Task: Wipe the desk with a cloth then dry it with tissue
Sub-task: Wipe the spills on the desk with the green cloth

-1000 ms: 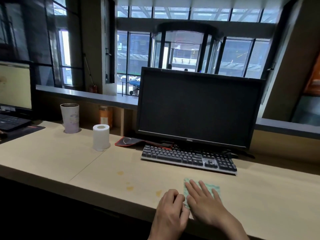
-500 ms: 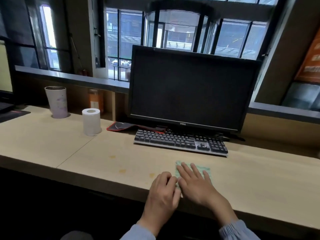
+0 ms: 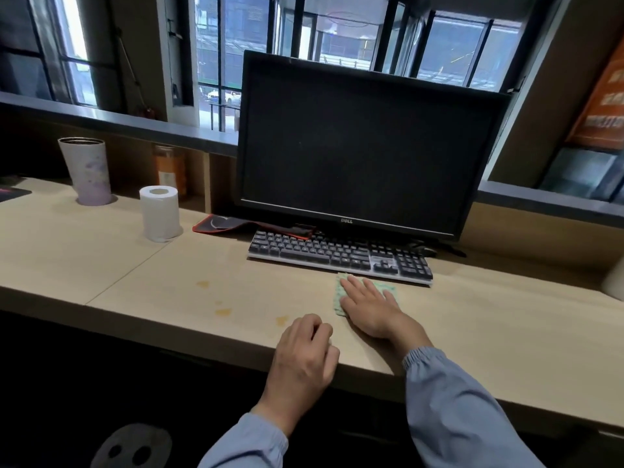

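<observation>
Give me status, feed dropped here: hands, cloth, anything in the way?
Right hand flat on green cloth, just before keyboard. Left hand curled on desk edge, empty. Yellow stains unwiped, left of cloth. Tissue roll untouched.

The desk [image 3: 101, 251] at lower frame looks like pale matt wood grain. The cloth [image 3: 338, 300] at centre is soft green fabric. The tissue roll [image 3: 159, 213] at left is white paper. The keyboard [image 3: 337, 254] is dark matt plastic.

I see the pale wooden desk [image 3: 101, 251] bearing a black keyboard [image 3: 339, 253] before a dark monitor [image 3: 364, 146]. A green patterned cloth [image 3: 341, 295] lies just before the keyboard; a white tissue roll [image 3: 159, 212] stands well left, a tall pale tumbler [image 3: 86, 170] beyond it.
</observation>
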